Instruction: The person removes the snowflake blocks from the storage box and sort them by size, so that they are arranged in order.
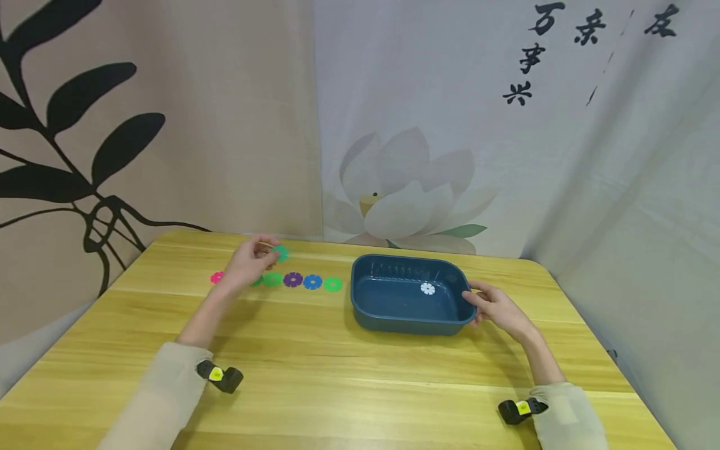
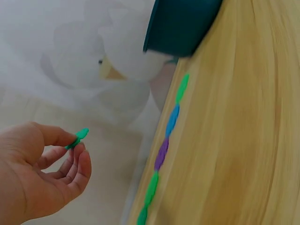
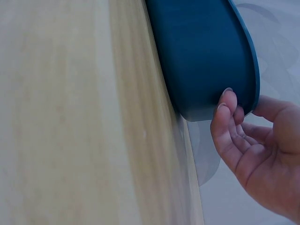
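My left hand pinches a green notched plastic disc between thumb and fingertips, above the table's back left; the left wrist view shows the same green disc edge-on. Below it lies a row of flower-shaped discs: a pink disc, green ones, a purple disc, a blue disc and a green disc at the right end. The forearm hides part of this row. My right hand grips the right end of a dark blue basin, thumb over its rim. Inside the basin is a white disc.
The wooden table reaches back to a printed curtain hanging behind it. Another pale curtain hangs along the right side. A black camera is strapped to each wrist.
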{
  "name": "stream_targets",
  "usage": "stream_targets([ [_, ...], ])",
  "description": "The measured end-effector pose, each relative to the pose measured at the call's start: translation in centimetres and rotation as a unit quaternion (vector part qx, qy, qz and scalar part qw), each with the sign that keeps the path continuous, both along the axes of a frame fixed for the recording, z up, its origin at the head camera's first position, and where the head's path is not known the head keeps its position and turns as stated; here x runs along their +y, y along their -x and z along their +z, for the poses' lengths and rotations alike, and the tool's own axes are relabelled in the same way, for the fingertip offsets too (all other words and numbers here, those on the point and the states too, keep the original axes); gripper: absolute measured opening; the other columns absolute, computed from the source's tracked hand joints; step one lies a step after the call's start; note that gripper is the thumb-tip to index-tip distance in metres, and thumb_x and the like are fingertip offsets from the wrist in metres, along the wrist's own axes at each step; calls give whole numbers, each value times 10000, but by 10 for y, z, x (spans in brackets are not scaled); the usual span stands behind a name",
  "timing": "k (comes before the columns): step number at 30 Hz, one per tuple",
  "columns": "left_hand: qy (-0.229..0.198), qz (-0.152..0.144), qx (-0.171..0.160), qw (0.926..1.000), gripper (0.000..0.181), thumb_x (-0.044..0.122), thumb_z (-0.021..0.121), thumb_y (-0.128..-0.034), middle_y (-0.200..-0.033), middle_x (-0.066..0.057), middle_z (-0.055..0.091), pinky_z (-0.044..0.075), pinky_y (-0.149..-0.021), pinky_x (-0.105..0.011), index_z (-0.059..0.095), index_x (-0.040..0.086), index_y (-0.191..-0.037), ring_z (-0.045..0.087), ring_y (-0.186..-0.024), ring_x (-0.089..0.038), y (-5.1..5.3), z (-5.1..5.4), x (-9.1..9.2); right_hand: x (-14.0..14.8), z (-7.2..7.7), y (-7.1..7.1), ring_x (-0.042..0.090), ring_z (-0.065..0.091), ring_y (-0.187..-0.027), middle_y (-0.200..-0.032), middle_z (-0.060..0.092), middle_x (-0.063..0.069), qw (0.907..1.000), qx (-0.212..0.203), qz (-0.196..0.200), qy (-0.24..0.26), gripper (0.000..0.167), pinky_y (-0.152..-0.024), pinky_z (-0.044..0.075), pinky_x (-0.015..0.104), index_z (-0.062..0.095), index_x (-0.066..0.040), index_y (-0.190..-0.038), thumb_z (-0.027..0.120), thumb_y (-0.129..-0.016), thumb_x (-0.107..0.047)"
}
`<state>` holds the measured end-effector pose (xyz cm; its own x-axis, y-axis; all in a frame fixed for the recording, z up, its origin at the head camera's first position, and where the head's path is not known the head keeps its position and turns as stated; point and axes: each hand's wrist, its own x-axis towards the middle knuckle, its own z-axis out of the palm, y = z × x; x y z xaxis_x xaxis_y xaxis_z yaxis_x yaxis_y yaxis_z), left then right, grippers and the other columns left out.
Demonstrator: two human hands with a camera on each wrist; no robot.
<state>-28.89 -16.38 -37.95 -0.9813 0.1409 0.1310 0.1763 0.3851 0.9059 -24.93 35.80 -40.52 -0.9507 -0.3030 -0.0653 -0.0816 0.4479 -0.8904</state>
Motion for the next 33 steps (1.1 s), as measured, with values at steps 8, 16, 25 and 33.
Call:
stream_targets([
  [8, 157, 248, -89, 9995, 392, 168, 510, -1068, -1204, -249, 551, 534, -803, -257, 446, -60, -1380, 588, -957, -207, -3, -7, -55, 0, 0, 0, 339, 663, -682, -811, 626, 145, 10000, -26, -20, -3, 652, -768, 579, 306, 243, 126, -1516, 531, -1069, -253],
  [16, 372, 756, -76, 9964, 413, 169, 515, -1059, -1129, -240, 581, 539, -703, -274, 442, -105, -1359, 603, -863, -136, -3, -24, -94, 0, 0, 0, 311, 661, -673, -841, 654, 186, 10000, -62, 12, 68, 624, -748, 580, 305, 262, 123, -1505, 523, -1073, -244],
  [25, 622, 1522, -578, 9847, 395, 129, 528, -1043, -1150, -242, 605, 532, -684, -232, 471, -111, -1350, 606, -821, -89, -1, -44, -119, 0, 0, 0, 309, 659, -668, -815, 647, 162, 9998, -102, 27, 138, 616, -748, 579, 308, 270, 119, -1504, 524, -1073, -240],
  [33, 1050, 1704, -627, 9777, 349, 105, 565, -1016, -1077, -238, 648, 489, -630, -238, 518, -120, -1279, 598, -798, -142, 3, -51, -128, 0, 0, 0, 294, 655, -669, -833, 650, 180, 9999, -85, 6, 86, 620, -752, 577, 300, 270, 116, -1508, 523, -1073, -247],
])
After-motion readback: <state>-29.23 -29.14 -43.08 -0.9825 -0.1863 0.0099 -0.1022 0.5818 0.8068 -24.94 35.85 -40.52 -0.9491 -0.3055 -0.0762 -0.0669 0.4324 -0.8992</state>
